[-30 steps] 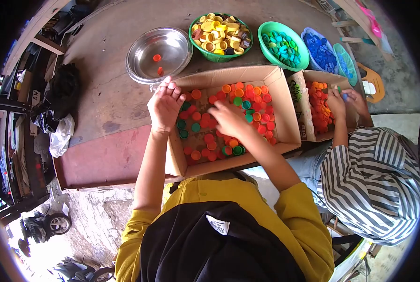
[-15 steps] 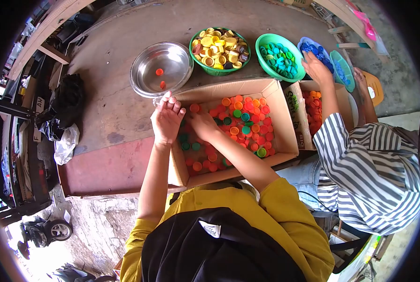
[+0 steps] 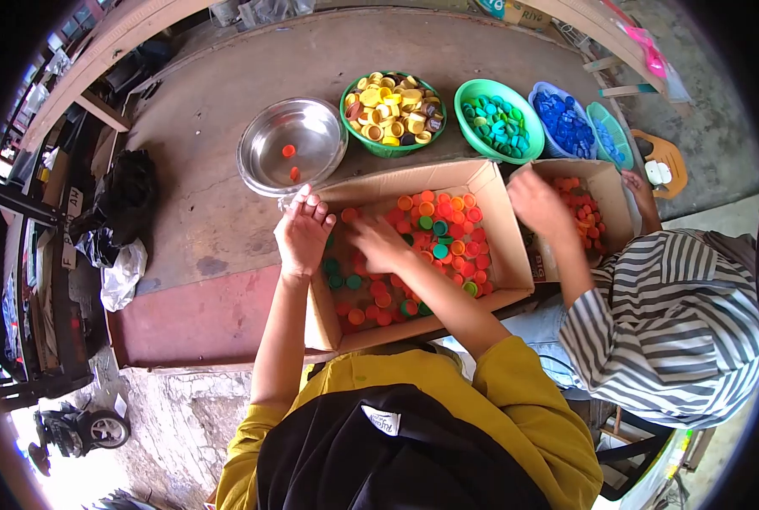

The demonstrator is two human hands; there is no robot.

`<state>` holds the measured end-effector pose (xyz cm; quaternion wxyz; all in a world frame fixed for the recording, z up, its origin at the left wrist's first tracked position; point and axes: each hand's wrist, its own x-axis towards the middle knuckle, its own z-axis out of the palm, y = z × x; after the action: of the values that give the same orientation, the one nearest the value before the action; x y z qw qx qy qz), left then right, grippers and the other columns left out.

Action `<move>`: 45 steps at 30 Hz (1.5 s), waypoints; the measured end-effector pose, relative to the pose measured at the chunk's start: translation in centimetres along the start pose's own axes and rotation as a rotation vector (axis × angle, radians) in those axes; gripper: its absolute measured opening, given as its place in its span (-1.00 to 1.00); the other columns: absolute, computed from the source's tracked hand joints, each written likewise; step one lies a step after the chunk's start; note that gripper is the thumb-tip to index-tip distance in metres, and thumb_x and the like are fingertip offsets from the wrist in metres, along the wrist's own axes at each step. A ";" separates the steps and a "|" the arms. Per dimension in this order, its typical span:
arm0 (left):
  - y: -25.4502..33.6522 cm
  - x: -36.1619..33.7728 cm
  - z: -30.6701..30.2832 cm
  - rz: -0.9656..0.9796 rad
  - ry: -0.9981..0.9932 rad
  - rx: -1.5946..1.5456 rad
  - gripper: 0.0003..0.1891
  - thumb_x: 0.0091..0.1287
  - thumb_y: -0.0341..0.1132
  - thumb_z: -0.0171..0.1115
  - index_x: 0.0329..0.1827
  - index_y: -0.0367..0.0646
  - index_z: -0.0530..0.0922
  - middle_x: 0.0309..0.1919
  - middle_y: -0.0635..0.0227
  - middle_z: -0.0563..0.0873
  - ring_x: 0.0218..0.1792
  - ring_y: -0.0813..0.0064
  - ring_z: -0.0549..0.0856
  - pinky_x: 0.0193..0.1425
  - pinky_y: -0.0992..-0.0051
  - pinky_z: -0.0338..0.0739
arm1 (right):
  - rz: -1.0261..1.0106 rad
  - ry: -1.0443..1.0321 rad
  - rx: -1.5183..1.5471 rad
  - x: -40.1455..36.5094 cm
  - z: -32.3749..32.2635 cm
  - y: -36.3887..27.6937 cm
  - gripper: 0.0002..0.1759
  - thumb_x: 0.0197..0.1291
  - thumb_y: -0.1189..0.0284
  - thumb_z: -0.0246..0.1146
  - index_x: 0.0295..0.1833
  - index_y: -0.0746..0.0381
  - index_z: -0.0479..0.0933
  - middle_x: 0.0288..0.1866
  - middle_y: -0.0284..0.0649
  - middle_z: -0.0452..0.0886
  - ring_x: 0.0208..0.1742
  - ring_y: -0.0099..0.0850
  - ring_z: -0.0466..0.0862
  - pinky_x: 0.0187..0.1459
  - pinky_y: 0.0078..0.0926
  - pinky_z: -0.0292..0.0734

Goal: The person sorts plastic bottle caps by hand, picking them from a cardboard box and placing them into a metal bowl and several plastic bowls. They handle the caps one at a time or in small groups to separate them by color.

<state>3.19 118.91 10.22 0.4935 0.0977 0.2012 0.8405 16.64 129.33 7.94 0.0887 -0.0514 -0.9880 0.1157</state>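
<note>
My left hand (image 3: pixel 301 242) rests palm up at the left wall of a cardboard box (image 3: pixel 515 255); its fingers are loosely curled apart and no object shows in it. Inside the box, my right hand (image 3: pixel 382 244) reaches over loose plastic bottle caps (image 3: pixel 457 228), mostly red and orange with some green. Its fingers are blurred, so whether they grip a cap cannot be made out. Just beyond my left hand stands a steel bowl (image 3: pixel 260 161) with two orange-red caps (image 3: pixel 288 150) in it.
Behind the box stand a green basket (image 3: pixel 390 151) of yellow and brown caps, a green basin (image 3: pixel 468 92) of teal caps, and blue-cap containers (image 3: pixel 566 127). At right, a co-worker in a striped shirt (image 3: pixel 677 314) reaches over a smaller box (image 3: pixel 609 183). Plastic bags (image 3: pixel 124 276) lie left.
My right hand has shifted slightly right and down over the caps, while my left hand stays by the box wall. The co-worker's hand has moved from the blue caps to the smaller box.
</note>
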 end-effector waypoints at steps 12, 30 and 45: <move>0.0 0.0 -0.4 0.004 -0.035 -0.013 -0.65 0.29 -0.11 -0.03 0.06 -0.07 0.43 -0.24 0.52 0.54 -0.20 0.58 0.49 -0.07 0.46 0.33 | 0.125 -0.229 0.326 0.7 6.6 -0.8 -0.64 -0.19 0.54 0.26 -0.14 0.18 0.53 -0.18 -0.06 0.55 -0.13 -0.12 0.55 -0.12 -0.30 0.48; -6.7 -3.1 -2.5 0.112 -0.190 2.291 -0.64 -0.07 -0.55 0.12 -0.14 -0.20 0.40 -0.17 0.13 0.49 -0.16 0.11 0.51 -0.04 0.22 0.45 | 0.610 1.140 1.491 -1.0 -9.3 10.5 -0.81 0.08 0.66 0.13 -0.15 0.38 0.38 -0.36 -0.14 0.54 -0.44 -0.47 0.58 -0.41 -0.60 0.55; -6.1 -2.4 -2.6 -0.461 -0.441 2.228 -0.67 0.00 -0.54 0.16 -0.12 -0.20 0.40 -0.12 0.08 0.49 -0.02 0.14 0.50 -0.02 0.26 0.49 | 0.862 0.904 0.210 -3.1 -6.8 24.7 -0.59 -0.10 0.50 0.27 -0.04 0.27 0.47 -0.24 -0.02 0.58 -0.33 -0.33 0.61 -0.25 -0.43 0.52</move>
<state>8.22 118.87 5.35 0.2999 0.5838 0.7527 0.0522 23.00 154.35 8.09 0.4474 -0.4793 -0.7269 0.2042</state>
